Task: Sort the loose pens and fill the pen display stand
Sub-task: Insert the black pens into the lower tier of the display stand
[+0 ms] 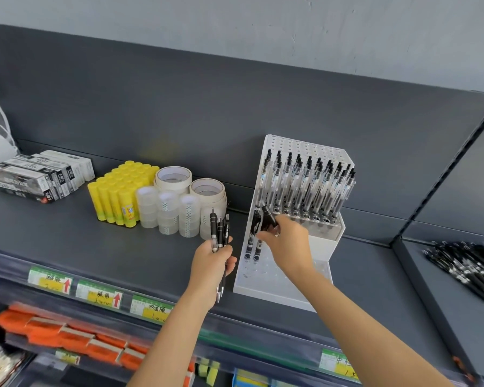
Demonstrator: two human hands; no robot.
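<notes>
Now putting black pens into the stand

I am at the filling step. My right hand (287,241) pinches one black pen (268,215) and holds it tilted over the front holes of the white pen display stand (284,287), just above two other pens (253,248) that sit in their holes. Next, I think, I must tip it straight and slide its tip into a free hole. My left hand (214,259) grips a bunch of black pens (220,233), just left of the stand. More loose pens (470,266) lie on the shelf (67,233), well apart to the right.

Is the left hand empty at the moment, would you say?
No, the left hand grips a bundle of black pens.
</notes>
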